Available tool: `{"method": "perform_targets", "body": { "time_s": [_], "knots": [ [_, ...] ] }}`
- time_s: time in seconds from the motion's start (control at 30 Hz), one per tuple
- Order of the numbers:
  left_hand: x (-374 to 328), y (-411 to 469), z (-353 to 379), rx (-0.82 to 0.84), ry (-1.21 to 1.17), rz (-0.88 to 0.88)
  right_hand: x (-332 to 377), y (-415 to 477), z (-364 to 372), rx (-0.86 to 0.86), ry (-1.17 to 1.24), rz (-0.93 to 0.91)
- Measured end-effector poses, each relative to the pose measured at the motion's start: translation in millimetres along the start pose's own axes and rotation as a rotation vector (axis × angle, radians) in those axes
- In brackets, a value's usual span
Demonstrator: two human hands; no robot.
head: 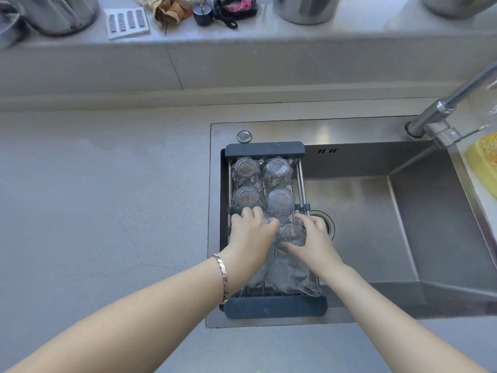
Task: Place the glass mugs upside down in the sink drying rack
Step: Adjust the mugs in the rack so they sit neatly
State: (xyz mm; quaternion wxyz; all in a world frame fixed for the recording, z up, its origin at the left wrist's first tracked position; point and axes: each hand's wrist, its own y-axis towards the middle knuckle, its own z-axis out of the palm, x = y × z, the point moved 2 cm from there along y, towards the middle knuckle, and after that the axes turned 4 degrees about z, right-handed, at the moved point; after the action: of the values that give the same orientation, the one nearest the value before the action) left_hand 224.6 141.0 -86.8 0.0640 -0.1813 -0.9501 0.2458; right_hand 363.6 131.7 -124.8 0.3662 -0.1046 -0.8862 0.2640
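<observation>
A dark-framed drying rack (265, 149) spans the left end of the steel sink (376, 224). Several clear glass mugs stand upside down in it, in two columns; the far right one (278, 170) carries a label. My right hand (313, 240) grips a glass mug (291, 234) bottom-up in the right column. My left hand (251, 235) lies over the left column beside it, and I cannot tell whether it grips a mug underneath. Another upturned mug (289, 275) sits nearer me, its handle over the rack's front edge.
A chrome faucet (441, 111) reaches in from the right above the sink. A yellow object (482, 160) lies at the right edge. Grey countertop (94, 197) stretches left of the sink. On the ledge behind stand metal pots (305, 8), cloths and a white grater-like plate (126, 22).
</observation>
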Motion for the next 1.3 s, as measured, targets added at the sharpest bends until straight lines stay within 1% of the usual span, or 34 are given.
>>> {"method": "perform_targets", "body": {
  "time_s": [0.1, 0.2, 0.27, 0.4, 0.53, 0.6, 0.73, 0.77, 0.83, 0.9, 0.97, 1.07, 1.2, 1.3],
  "knots": [
    [4, 1, -4, 0.036, 0.002, -0.026, 2, 1, -1, -0.014, 0.001, 0.009],
    [5, 2, -6, 0.073, -0.015, -0.066, 4, 1, 0, -0.025, -0.107, 0.003],
    [3, 2, -7, 0.073, -0.029, -0.077, 3, 1, 2, -0.025, -0.173, 0.005],
    [8, 4, -5, 0.060, -0.054, -0.126, 1, 1, 2, -0.043, -0.179, 0.017],
    [15, 3, 4, 0.094, -0.048, -0.149, 4, 3, 2, -0.044, -0.238, 0.040],
    [17, 2, 8, 0.093, -0.071, -0.148, 7, 7, -1, -0.041, -0.207, 0.063],
    [19, 3, 13, 0.084, -0.143, -0.122, 24, 26, -17, -0.190, -0.113, 0.098],
    [20, 3, 15, 0.095, -0.181, -0.112, 30, 31, -18, -0.197, -0.090, 0.093],
    [23, 1, 18, 0.122, -0.284, -0.095, 41, 42, -13, -0.140, -0.087, 0.095],
    [24, -1, 19, 0.121, -0.381, -0.083, 47, 50, -5, -0.070, -0.182, 0.121],
    [24, -1, 18, 0.099, -0.424, -0.085, 50, 55, -1, -0.060, -0.280, 0.141],
    [18, 1, 16, 0.079, -0.392, -0.113, 51, 58, -2, -0.144, -0.326, 0.133],
    [6, 8, 6, 0.062, -0.293, -0.144, 46, 56, -6, -0.245, -0.310, 0.108],
    [6, 16, 0, 0.062, -0.285, -0.187, 43, 57, -13, -0.261, -0.298, 0.091]
  ]
}}
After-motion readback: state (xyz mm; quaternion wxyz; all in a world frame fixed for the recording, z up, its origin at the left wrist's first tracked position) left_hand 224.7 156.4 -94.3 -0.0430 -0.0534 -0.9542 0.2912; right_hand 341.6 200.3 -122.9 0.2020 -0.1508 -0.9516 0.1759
